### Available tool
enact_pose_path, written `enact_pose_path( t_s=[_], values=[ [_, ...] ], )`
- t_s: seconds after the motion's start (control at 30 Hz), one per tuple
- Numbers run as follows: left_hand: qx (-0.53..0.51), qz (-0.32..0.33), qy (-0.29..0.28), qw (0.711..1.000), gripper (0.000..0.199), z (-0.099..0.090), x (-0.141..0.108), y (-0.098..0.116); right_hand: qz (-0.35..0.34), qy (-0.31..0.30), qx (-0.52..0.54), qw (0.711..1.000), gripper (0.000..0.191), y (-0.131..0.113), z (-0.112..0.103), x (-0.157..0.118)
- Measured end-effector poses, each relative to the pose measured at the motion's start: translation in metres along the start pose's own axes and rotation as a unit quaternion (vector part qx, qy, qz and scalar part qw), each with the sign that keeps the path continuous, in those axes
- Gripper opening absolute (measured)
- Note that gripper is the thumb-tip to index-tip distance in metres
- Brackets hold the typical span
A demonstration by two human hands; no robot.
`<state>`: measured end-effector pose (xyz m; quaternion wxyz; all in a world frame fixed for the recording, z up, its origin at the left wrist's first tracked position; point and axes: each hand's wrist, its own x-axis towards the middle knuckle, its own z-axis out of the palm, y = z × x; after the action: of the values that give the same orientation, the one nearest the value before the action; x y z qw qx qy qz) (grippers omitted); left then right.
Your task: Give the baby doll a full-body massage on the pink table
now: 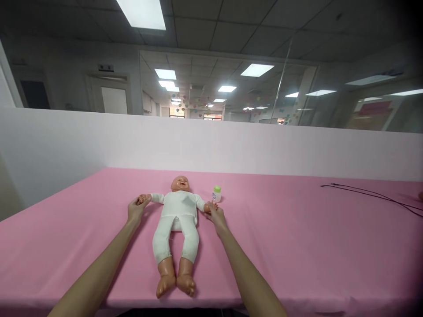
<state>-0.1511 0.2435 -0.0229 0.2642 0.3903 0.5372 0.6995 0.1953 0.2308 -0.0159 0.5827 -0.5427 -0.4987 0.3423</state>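
A baby doll (180, 204) with a white cloth body lies on its back on the pink table cover (284, 246), head away from me and feet near the front edge. Its arms are spread to both sides. My left hand (135, 210) is closed round the doll's hand on the left of the view. On the other side, my right hand (217, 216) grips the doll's other hand. A small clear bottle with a green cap (217, 193) stands just beyond my right hand, beside the doll's arm.
Thin black cables (370, 193) lie across the far right of the table. A low white partition (231, 147) runs along the back, with glass above it. At the right edge, part of something skin-coloured shows, too little to identify.
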Motion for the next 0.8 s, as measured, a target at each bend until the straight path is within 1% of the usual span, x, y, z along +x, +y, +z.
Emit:
enact_pose_path(
  t_s=[0.1, 0.13, 0.17, 0.2, 0.23, 0.27, 0.3, 0.33, 0.37, 0.4, 0.47, 0.5, 0.53, 0.57, 0.6, 0.63, 0.67, 0.7, 0.73, 0.8],
  values=[
    [-0.009, 0.047, -0.067, 0.997, 0.045, 0.005, -0.008, 0.014, -0.004, -0.034, 0.027, 0.999, 0.049, -0.009, 0.007, -0.006],
    [-0.002, 0.075, -0.102, 0.992, 0.043, 0.004, -0.012, 0.021, -0.010, -0.037, 0.036, 0.999, 0.050, -0.014, 0.008, -0.007],
    [0.018, 0.108, -0.151, 0.982, 0.039, 0.003, -0.015, 0.029, -0.026, -0.036, 0.041, 0.998, 0.050, -0.019, 0.007, -0.009],
    [0.053, 0.146, -0.208, 0.966, 0.033, 0.000, -0.019, 0.038, -0.058, -0.039, 0.032, 0.997, 0.048, -0.023, 0.005, -0.011],
    [0.098, 0.185, -0.266, 0.941, 0.024, -0.004, -0.024, 0.047, -0.106, -0.048, 0.004, 0.993, 0.044, -0.028, 0.002, -0.013],
    [0.145, 0.225, -0.321, 0.909, 0.016, -0.009, -0.028, 0.055, -0.166, -0.067, -0.045, 0.983, 0.037, -0.031, -0.004, -0.014],
    [0.188, 0.265, -0.362, 0.874, 0.012, -0.013, -0.032, 0.063, -0.233, -0.097, -0.114, 0.961, 0.028, -0.034, -0.010, -0.015],
    [0.222, 0.303, -0.390, 0.841, 0.015, -0.018, -0.036, 0.070, -0.301, -0.135, -0.194, 0.924, 0.019, -0.035, -0.016, -0.016],
    [0.247, 0.336, -0.406, 0.813, 0.019, -0.022, -0.039, 0.075, -0.359, -0.173, -0.274, 0.875, 0.014, -0.034, -0.023, -0.016],
    [0.262, 0.365, -0.417, 0.790, 0.023, -0.026, -0.042, 0.078, -0.405, -0.205, -0.343, 0.822, 0.014, -0.032, -0.028, -0.016],
    [0.276, 0.408, -0.438, 0.752, 0.027, -0.032, -0.047, 0.077, -0.478, -0.241, -0.440, 0.722, 0.016, -0.025, -0.037, -0.017],
    [0.276, 0.424, -0.450, 0.736, 0.029, -0.034, -0.049, 0.075, -0.505, -0.248, -0.468, 0.681, 0.017, -0.022, -0.039, -0.017],
    [0.271, 0.434, -0.462, 0.724, 0.029, -0.036, -0.050, 0.070, -0.526, -0.254, -0.483, 0.652, 0.018, -0.019, -0.041, -0.017],
    [0.262, 0.440, -0.472, 0.718, 0.028, -0.038, -0.051, 0.065, -0.538, -0.262, -0.487, 0.636, 0.019, -0.017, -0.042, -0.018],
    [0.251, 0.439, -0.478, 0.718, 0.027, -0.040, -0.050, 0.060, -0.540, -0.274, -0.480, 0.635, 0.019, -0.017, -0.043, -0.019],
    [0.240, 0.430, -0.480, 0.726, 0.026, -0.042, -0.049, 0.055, -0.527, -0.289, -0.457, 0.656, 0.019, -0.019, -0.044, -0.019],
    [0.227, 0.412, -0.477, 0.742, 0.024, -0.042, -0.047, 0.051, -0.503, -0.301, -0.424, 0.690, 0.017, -0.023, -0.045, -0.019],
    [0.211, 0.385, -0.467, 0.767, 0.022, -0.042, -0.044, 0.047, -0.474, -0.310, -0.389, 0.727, 0.017, -0.028, -0.044, -0.019],
    [0.193, 0.351, -0.449, 0.799, 0.020, -0.039, -0.039, 0.046, -0.441, -0.311, -0.352, 0.765, 0.017, -0.034, -0.043, -0.017],
    [0.142, 0.268, -0.381, 0.874, 0.020, -0.026, -0.026, 0.046, -0.374, -0.280, -0.274, 0.840, 0.017, -0.048, -0.033, -0.008]
  ],
)
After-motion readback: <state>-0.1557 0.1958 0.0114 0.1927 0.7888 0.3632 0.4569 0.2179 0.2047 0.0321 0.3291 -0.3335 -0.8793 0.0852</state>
